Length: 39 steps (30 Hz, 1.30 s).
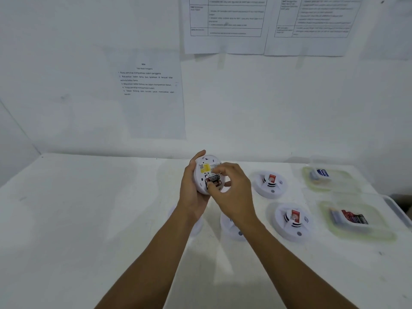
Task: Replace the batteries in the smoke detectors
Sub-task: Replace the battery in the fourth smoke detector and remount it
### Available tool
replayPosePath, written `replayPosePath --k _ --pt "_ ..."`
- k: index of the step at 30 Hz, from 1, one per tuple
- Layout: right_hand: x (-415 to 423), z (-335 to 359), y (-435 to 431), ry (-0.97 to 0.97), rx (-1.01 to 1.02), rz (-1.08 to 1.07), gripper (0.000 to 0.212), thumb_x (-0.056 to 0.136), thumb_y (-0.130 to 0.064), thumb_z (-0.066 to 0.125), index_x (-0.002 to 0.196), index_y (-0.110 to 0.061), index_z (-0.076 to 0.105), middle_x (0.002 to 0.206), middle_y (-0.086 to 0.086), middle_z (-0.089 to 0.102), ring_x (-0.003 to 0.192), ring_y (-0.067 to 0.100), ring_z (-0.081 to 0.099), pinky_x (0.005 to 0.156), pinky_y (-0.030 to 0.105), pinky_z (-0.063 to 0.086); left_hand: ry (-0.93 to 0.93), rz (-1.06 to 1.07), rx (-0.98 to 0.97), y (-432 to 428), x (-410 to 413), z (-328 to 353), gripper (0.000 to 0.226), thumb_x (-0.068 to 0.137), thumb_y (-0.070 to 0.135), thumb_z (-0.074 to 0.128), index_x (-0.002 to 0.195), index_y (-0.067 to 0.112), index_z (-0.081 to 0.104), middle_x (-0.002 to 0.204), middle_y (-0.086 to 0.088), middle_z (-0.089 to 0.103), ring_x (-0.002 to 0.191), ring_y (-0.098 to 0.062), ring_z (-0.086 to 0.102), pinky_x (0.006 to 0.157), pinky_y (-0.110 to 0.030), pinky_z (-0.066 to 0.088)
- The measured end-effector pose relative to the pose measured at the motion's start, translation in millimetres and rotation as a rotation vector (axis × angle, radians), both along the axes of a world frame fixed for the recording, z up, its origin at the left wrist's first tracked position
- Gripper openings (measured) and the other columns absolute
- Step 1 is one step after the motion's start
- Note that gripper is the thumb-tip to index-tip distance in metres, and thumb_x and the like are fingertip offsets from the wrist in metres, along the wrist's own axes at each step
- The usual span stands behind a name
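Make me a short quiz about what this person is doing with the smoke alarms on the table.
1. True or false: the left hand holds a smoke alarm with its back facing the camera.
2. What are the right hand's fingers touching? A) batteries B) a screwdriver C) a pen
3. How many other alarms sit in full view to the right, such as the near one?

Key: 1 true; 2 A; 3 two.

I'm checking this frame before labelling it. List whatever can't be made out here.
- Head view: two detectors on the table lie mostly hidden under the forearms.
- Battery labels in the held detector: too small, partly covered by right hand fingers.
- Wall sheets: text blurred; upper ones cut off.
- Tub contents: blurred behind plastic.
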State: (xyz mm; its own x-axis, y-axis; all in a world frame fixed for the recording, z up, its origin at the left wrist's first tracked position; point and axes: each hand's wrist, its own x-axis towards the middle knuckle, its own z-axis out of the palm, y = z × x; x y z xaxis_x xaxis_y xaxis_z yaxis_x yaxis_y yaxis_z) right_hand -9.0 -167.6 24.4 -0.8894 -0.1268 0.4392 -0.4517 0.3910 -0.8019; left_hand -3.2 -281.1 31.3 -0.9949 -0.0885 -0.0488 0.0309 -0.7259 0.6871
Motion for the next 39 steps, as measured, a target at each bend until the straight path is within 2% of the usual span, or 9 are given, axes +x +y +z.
replayPosePath --k 6,12,17,21,25,29,32,35,39 --pt "21.6 5.9 -11.8 0.012 0.016 -0.097 0.037 0.064 -0.036 0.07 0.098 -0.029 0.056 0.102 -0.015 0.058 0.1 0.008 0.058 0.075 0.035 0.056 0.035 0.012 -0.025 -1.8 18.4 3.2 0.034 0.102 0.031 0.036 0.125 0.02 0.058 0.115 -0.009 0.065 0.097 -0.024 0.066 0.069 -0.035 0.057" --pt "40.5 12.3 -23.1 0.032 0.088 -0.198 0.041 0.066 -0.034 0.074 0.093 -0.026 0.043 0.091 -0.011 0.057 0.086 0.009 0.057 0.062 0.024 0.048 0.032 0.033 -0.065 -7.7 33.9 1.5 0.036 0.101 0.034 0.038 0.128 0.022 0.058 0.118 -0.007 0.065 0.105 -0.025 0.062 0.08 -0.036 0.056" --pt "58.0 9.1 -25.5 0.101 0.099 -0.106 0.032 0.073 -0.034 0.059 0.104 -0.026 0.06 0.109 -0.012 0.063 0.1 0.009 0.058 0.076 0.027 0.054 0.009 -0.002 0.006 -16.6 44.4 2.9 0.036 0.102 0.034 0.037 0.127 0.022 0.06 0.112 -0.008 0.066 0.097 -0.024 0.065 0.068 -0.036 0.058" --pt "65.1 2.3 -11.7 0.157 0.141 -0.048 0.024 0.085 -0.031 0.058 0.105 -0.026 0.07 0.126 -0.012 0.061 0.114 0.006 0.054 0.092 0.02 0.047 -0.03 -0.051 0.039 -15.8 46.9 -1.6 0.041 0.1 0.037 0.04 0.136 0.022 0.054 0.116 -0.009 0.064 0.103 -0.026 0.06 0.079 -0.036 0.057" --pt "60.8 -0.8 15.4 0.211 0.179 -0.025 0.018 0.087 -0.024 0.063 0.102 -0.021 0.07 0.125 -0.009 0.061 0.116 0.014 0.052 0.095 0.03 0.046 -0.024 -0.092 0.001 4.8 46.2 -2.4 0.042 0.099 0.039 0.042 0.135 0.021 0.054 0.117 -0.008 0.061 0.104 -0.026 0.056 0.09 -0.039 0.048" --pt "50.5 1.6 53.8 0.402 0.258 0.003 0.012 0.088 -0.014 0.061 0.096 -0.011 0.068 0.103 0.0 0.068 0.099 0.019 0.056 0.083 0.039 0.049 -0.029 -0.115 0.024 43.9 42.8 -1.5 0.036 0.097 0.039 0.045 0.125 0.024 0.061 0.11 -0.008 0.064 0.094 -0.022 0.061 0.078 -0.034 0.052" --pt "46.3 7.7 91.1 0.431 0.227 -0.021 0.008 0.087 -0.007 0.065 0.094 -0.009 0.068 0.093 0.0 0.068 0.092 0.016 0.055 0.08 0.035 0.046 -0.039 -0.139 0.02 82.1 37.1 2.3 0.034 0.092 0.041 0.051 0.12 0.027 0.063 0.11 -0.008 0.064 0.095 -0.024 0.058 0.081 -0.037 0.047" --pt "39.0 12.2 127.5 0.402 0.204 -0.032 0.011 0.09 -0.013 0.063 0.099 -0.009 0.067 0.095 0.0 0.068 0.092 0.018 0.056 0.082 0.033 0.046 -0.017 -0.156 0.071 113.8 29.3 1.7 0.033 0.094 0.04 0.049 0.121 0.026 0.062 0.11 -0.009 0.064 0.095 -0.024 0.059 0.086 -0.038 0.046" --pt "15.1 17.1 218.0 0.39 0.224 -0.11 0.024 0.094 -0.019 0.057 0.115 -0.016 0.068 0.098 -0.004 0.069 0.091 0.013 0.058 0.083 0.028 0.044 -0.051 -0.136 0.08 176.5 20.0 -2.6 0.035 0.09 0.037 0.056 0.123 0.024 0.06 0.124 -0.012 0.057 0.115 -0.031 0.054 0.108 -0.049 0.036"
